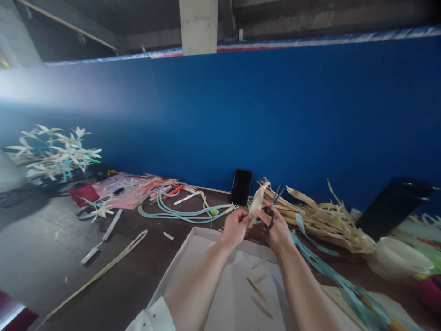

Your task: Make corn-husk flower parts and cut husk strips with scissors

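Both hands are close together above the far edge of a shallow white box [234,276]. My left hand [236,226] pinches the lower end of a pale dried husk strip [257,202], which stands upright between the hands. A pair of scissors [269,218] with black handles hangs on the fingers of my right hand [277,230], its blades pointing up and away. The right fingertips also reach to the husk strip. Several thin husk scraps [257,289] lie in the box.
A bundle of dried husks [320,220] and blue-green ribbon strips [320,266] lie right, near a white bowl [399,257]. A phone [241,186] leans against the blue partition [275,115]. Pale blue cords [172,211], a red spool [82,193] and husk flowers [65,149] are left.
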`<state>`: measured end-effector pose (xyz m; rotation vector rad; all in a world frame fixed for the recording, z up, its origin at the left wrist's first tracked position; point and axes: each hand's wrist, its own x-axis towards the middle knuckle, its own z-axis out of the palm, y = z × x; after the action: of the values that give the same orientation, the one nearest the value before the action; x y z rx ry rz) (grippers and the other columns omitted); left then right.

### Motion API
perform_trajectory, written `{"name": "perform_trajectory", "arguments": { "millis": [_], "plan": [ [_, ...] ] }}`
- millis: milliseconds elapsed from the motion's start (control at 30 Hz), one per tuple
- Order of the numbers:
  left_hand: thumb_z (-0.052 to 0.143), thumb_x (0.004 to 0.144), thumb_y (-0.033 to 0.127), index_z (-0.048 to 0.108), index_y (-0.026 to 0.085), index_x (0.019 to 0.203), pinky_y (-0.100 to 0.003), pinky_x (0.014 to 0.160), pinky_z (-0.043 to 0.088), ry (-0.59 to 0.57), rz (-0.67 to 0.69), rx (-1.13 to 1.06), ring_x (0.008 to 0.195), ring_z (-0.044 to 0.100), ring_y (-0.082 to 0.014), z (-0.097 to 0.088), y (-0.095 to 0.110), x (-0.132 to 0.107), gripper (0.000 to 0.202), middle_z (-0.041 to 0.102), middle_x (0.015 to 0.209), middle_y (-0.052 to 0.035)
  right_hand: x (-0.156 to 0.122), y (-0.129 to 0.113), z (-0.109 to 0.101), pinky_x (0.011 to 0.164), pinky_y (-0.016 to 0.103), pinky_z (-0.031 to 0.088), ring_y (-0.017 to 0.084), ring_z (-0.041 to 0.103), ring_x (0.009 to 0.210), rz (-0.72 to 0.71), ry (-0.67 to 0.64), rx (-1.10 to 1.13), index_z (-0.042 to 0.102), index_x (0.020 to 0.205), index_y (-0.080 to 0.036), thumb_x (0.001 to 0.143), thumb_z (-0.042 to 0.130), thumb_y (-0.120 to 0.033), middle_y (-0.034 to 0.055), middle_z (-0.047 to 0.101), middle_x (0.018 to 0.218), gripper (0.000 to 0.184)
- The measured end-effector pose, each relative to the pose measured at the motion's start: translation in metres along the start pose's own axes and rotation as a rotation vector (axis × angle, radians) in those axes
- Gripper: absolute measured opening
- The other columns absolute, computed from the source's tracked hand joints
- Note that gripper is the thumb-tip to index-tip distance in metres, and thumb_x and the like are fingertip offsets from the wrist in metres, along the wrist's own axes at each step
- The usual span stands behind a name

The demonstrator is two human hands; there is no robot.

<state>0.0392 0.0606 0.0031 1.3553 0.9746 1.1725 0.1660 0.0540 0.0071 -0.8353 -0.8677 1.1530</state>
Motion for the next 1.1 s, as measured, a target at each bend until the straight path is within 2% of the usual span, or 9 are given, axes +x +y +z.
{"name": "perform_trajectory", "arguments": {
  "millis": [100, 233, 333, 500, 600, 700, 900, 1100],
  "plan": [
    [0.057, 0.075, 0.047, 0.049, 0.017, 0.070, -0.020, 0.042, 0.035, -0.031, -0.028, 0.030, 0.041, 0.044, -0.0080, -0.001, 0.001, 0.000, 0.032, 0.055, 0.055, 0.0024, 0.002, -0.002, -0.001, 0.040, 0.017, 0.036, 0.007, 0.048, 0.049, -0.051, 0.064, 0.014, 0.063, 0.109, -0.024, 0.056, 0.080, -0.024, -0.0045, 0.058, 0.072, 0.056],
    [0.057, 0.074, 0.048, 0.051, 0.017, 0.073, -0.020, 0.043, 0.035, -0.153, -0.008, 0.057, 0.043, 0.046, -0.0084, -0.001, -0.003, -0.001, 0.032, 0.055, 0.056, 0.0022, 0.002, -0.006, -0.003, 0.041, 0.018, 0.036, 0.006, 0.047, 0.049, -0.068, 0.063, 0.004, 0.062, 0.111, -0.024, 0.057, 0.080, -0.025, -0.0039, 0.059, 0.075, 0.057],
    [0.058, 0.075, 0.048, 0.054, 0.016, 0.074, -0.020, 0.045, 0.035, -0.189, 0.017, 0.091, 0.046, 0.046, -0.0089, -0.001, -0.007, -0.001, 0.033, 0.056, 0.057, 0.0011, 0.003, -0.008, -0.005, 0.040, 0.018, 0.035, 0.007, 0.047, 0.049, -0.061, 0.094, -0.017, 0.061, 0.112, -0.024, 0.056, 0.080, -0.025, -0.0032, 0.061, 0.077, 0.059],
    [0.057, 0.077, 0.042, 0.060, 0.015, 0.079, -0.020, 0.049, 0.035, -0.210, 0.097, 0.180, 0.051, 0.048, -0.0092, 0.001, -0.008, -0.002, 0.027, 0.058, 0.061, 0.0006, 0.005, -0.013, -0.008, 0.036, 0.016, 0.029, 0.005, 0.040, 0.042, -0.055, 0.183, -0.075, 0.064, 0.105, -0.021, 0.054, 0.082, -0.028, -0.0060, 0.055, 0.062, 0.055],
    [0.057, 0.076, 0.040, 0.059, 0.015, 0.077, -0.020, 0.048, 0.034, -0.160, 0.069, 0.159, 0.050, 0.047, -0.0092, 0.001, -0.005, -0.002, 0.025, 0.056, 0.060, 0.0008, 0.008, -0.016, -0.012, 0.034, 0.015, 0.027, 0.003, 0.036, 0.041, -0.118, 0.271, -0.094, 0.066, 0.098, -0.018, 0.052, 0.083, -0.030, -0.0055, 0.055, 0.062, 0.050],
    [0.057, 0.076, 0.038, 0.059, 0.015, 0.077, -0.020, 0.046, 0.035, -0.150, 0.025, 0.143, 0.048, 0.047, -0.0090, 0.000, -0.003, -0.001, 0.023, 0.055, 0.058, 0.0012, 0.011, -0.018, -0.018, 0.035, 0.015, 0.027, 0.004, 0.039, 0.043, -0.156, 0.361, -0.090, 0.067, 0.092, -0.016, 0.051, 0.083, -0.032, -0.0031, 0.058, 0.065, 0.046],
    [0.057, 0.076, 0.038, 0.058, 0.015, 0.079, -0.020, 0.044, 0.037, -0.227, -0.025, 0.122, 0.045, 0.047, -0.0094, -0.001, 0.000, -0.002, 0.023, 0.052, 0.053, 0.0026, 0.019, -0.017, -0.034, 0.036, 0.016, 0.031, 0.007, 0.048, 0.046, -0.242, 0.597, -0.096, 0.065, 0.088, -0.017, 0.051, 0.082, -0.035, -0.0022, 0.059, 0.067, 0.044],
    [0.063, 0.071, 0.046, 0.060, 0.014, 0.077, -0.021, 0.045, 0.040, -0.326, -0.058, 0.117, 0.046, 0.048, -0.0087, -0.005, 0.005, -0.004, 0.033, 0.053, 0.057, 0.0023, 0.022, -0.016, -0.045, 0.037, 0.018, 0.034, 0.007, 0.046, 0.043, -0.293, 0.678, -0.122, 0.062, 0.081, -0.018, 0.052, 0.082, -0.035, -0.0043, 0.057, 0.062, 0.040]
  ]
}}
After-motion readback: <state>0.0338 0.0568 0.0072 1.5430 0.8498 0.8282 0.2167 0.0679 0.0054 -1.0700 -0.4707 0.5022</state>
